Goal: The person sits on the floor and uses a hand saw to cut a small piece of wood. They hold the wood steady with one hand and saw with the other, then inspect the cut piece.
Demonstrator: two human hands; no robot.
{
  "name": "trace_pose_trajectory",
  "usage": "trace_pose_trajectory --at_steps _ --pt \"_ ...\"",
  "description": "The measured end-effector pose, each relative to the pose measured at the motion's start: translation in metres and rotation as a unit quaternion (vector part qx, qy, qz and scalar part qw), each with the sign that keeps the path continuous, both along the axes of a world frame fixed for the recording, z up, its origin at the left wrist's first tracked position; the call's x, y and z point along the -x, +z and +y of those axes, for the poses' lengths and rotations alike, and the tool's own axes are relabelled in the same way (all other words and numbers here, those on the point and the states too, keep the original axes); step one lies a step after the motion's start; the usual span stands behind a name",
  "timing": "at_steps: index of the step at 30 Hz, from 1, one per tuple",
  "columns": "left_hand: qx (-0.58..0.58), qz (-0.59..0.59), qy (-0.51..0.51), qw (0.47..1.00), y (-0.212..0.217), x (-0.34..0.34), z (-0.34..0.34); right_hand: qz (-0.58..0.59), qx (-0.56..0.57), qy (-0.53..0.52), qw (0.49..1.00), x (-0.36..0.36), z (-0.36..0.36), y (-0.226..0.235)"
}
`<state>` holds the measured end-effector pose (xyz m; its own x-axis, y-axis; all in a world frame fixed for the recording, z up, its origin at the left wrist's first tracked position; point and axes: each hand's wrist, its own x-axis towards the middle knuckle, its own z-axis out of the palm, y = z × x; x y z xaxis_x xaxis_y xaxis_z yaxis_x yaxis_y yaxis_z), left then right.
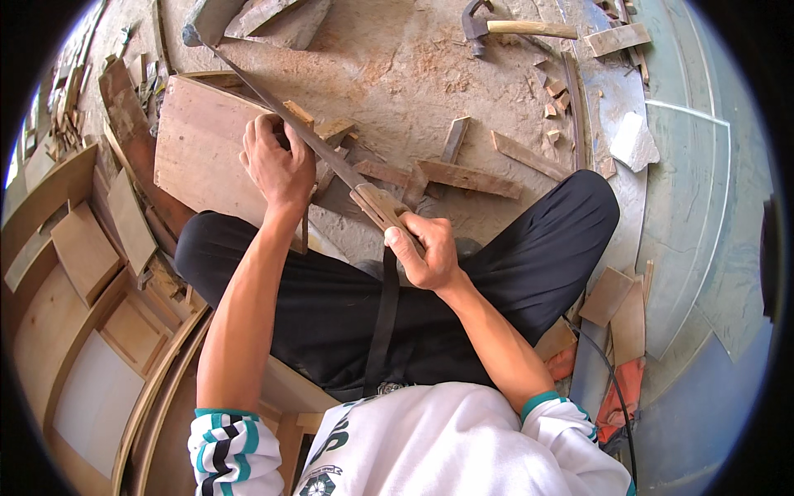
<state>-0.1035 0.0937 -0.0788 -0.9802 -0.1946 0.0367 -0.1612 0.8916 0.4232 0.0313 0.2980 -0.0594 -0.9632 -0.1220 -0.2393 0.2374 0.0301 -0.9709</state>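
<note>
Saw: your right hand grips its wooden handle at frame centre.
Wood piece: your left hand closes over it, centre-left.
Hammer: upper right, on the floor.

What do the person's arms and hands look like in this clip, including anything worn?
Both hands, the left hand and the right hand, are bare, without gloves, rings or a watch in view. The forearms are uncovered. White sleeves pushed up near the elbows end in teal cuffs; the left one has black and teal stripes.
</note>
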Motion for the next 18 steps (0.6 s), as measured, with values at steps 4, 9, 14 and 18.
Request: trace_pose_trajectory --at_steps 4,9,14,18 --pt "0.018 -0.012 -0.006 1.0 0.0 -0.001 -0.001 0.032 0.002 -0.021 0.999 -0.003 0.001 0.001" --pt "-0.006 0.007 0.0 1.0 -0.002 0.0 -0.003 0.007 0.002 -0.01 1.0 -0.007 0.001 0.0" --pt "0.009 0.002 -0.006 1.0 -0.001 0.0 -0.002 -0.012 0.025 -0.008 1.0 -0.005 -0.001 -0.001" --pt "0.021 0.011 -0.01 1.0 -0.005 0.001 -0.003 -0.013 0.023 0.008 1.0 0.019 -0.012 -0.007"
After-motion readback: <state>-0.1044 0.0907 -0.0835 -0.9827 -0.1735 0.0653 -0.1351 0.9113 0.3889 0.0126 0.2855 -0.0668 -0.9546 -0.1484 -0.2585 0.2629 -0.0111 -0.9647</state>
